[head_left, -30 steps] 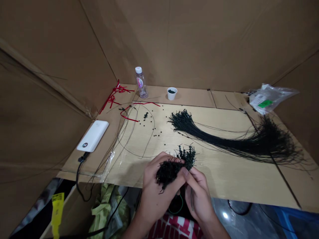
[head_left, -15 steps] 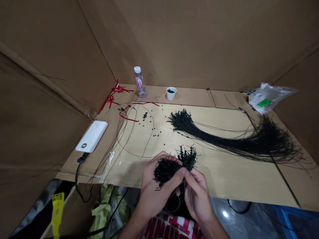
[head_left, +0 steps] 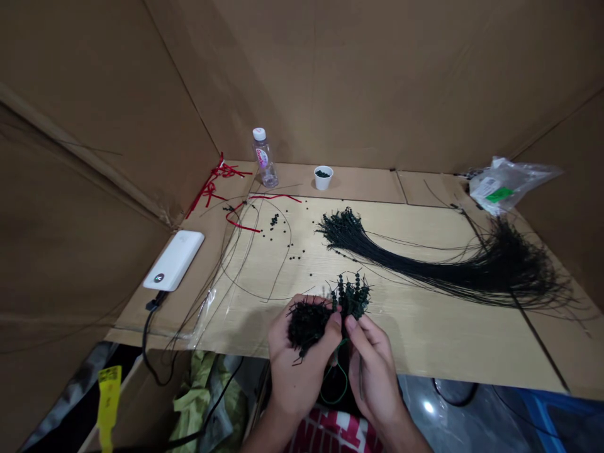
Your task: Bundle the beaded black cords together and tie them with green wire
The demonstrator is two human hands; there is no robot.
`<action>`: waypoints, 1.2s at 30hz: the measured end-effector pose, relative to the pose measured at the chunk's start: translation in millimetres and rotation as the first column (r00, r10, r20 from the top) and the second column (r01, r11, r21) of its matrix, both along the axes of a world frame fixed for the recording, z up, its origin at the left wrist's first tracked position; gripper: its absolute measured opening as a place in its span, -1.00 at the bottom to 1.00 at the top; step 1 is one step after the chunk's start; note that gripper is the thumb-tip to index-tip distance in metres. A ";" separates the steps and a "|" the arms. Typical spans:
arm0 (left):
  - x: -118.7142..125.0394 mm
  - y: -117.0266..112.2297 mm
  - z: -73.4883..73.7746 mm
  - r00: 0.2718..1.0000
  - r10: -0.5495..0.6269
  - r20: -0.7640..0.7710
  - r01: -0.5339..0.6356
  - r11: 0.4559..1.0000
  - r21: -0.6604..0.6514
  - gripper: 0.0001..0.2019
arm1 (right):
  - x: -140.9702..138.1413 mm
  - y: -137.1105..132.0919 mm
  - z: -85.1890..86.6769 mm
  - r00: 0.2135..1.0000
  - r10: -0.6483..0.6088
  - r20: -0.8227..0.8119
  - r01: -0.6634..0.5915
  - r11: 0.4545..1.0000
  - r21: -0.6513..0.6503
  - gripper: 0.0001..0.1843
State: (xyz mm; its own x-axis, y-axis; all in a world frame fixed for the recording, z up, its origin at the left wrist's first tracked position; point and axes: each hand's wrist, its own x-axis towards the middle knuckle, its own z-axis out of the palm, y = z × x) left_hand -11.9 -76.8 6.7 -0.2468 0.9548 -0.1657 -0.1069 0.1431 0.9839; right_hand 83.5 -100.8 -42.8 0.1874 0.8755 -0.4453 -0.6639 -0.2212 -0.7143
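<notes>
While the half-closed left hand [head_left: 299,371] is cradling a tangled bundle of black beaded cords [head_left: 307,326] at six o'clock, the right hand [head_left: 372,368] is pinching its strands, a long cord sheaf [head_left: 425,270] lying at two o'clock.

Black cords [head_left: 425,270] blocking reach beyond the right hand [head_left: 372,371]
</notes>
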 end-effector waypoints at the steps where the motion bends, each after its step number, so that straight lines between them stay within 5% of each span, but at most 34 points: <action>1: 0.3 0.9 1.9 1.000 -0.004 0.016 0.004 1.000 0.002 -0.84 | 0.1 -0.3 -0.6 0.999 -0.005 0.034 0.005 1.000 0.000 -0.62; 9: 2.3 0.2 -2.9 0.997 0.082 -0.016 -0.081 0.997 0.012 -0.75 | -3.6 -6.8 -11.1 0.986 0.012 0.166 -0.018 0.999 0.034 -0.62; 15: 8.7 -3.5 -11.8 0.927 0.348 0.141 -0.284 0.896 -0.341 -0.53 | -6.8 -8.3 -12.3 0.980 0.019 0.200 -0.035 0.997 0.075 -0.63; 17: 7.7 -1.7 -9.9 0.936 0.310 0.166 -0.236 0.905 -0.354 -0.56 | -5.4 -7.8 -12.1 0.976 0.026 0.218 -0.042 0.997 0.069 -0.62; 22: 2.9 2.5 -6.0 0.979 0.071 0.190 -0.053 0.994 -0.099 -0.78 | -2.6 -5.4 -11.2 0.981 0.037 0.191 -0.050 0.997 0.063 -0.63; 29: 3.4 0.5 -12.0 0.987 0.051 0.154 -0.052 0.999 0.005 -0.87 | -6.6 -4.3 -7.3 0.997 -0.023 0.070 0.017 0.997 0.079 -0.72; 36: -7.2 6.1 -8.2 0.989 -0.110 0.102 0.112 0.994 -0.011 -0.83 | -4.5 -4.6 -10.7 0.996 0.002 0.087 -0.009 0.997 0.080 -0.72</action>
